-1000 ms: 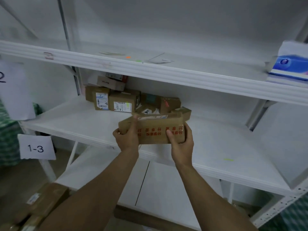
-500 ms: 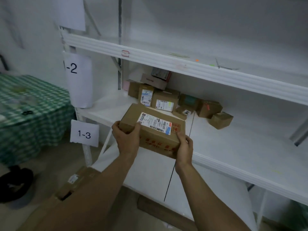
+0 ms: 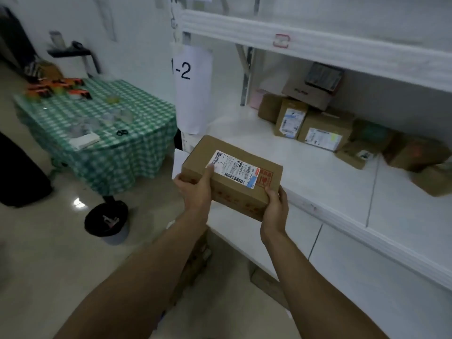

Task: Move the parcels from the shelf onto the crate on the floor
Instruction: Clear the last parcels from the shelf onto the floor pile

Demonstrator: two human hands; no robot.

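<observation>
Reaches forward and down with both bare forearms, elbows slightly bent. Grips a cardboard parcel (image 3: 244, 192) between the two hands: wraps the left hand (image 3: 195, 189) round the near left corner, thumb laid up over the top face onto the edge of the white shipping label (image 3: 234, 170); cups the right hand (image 3: 275, 209) round the near right corner, fingers curled underneath out of sight, thumb up along the side. Holds the parcel in the air, clear of the white shelf (image 3: 318, 184) and just off its front left corner, tilted with the label face upward. Leaves several more cardboard parcels (image 3: 322, 133) huddled at the back of that shelf, well apart from the hands. Faces, beyond the held parcel, a paper sheet marked "1-2" (image 3: 193, 89) hanging at the shelf post, and to the left a desk (image 3: 102, 143) under a green checked cloth, with a dark bin (image 3: 107, 222) on the floor near it.
</observation>
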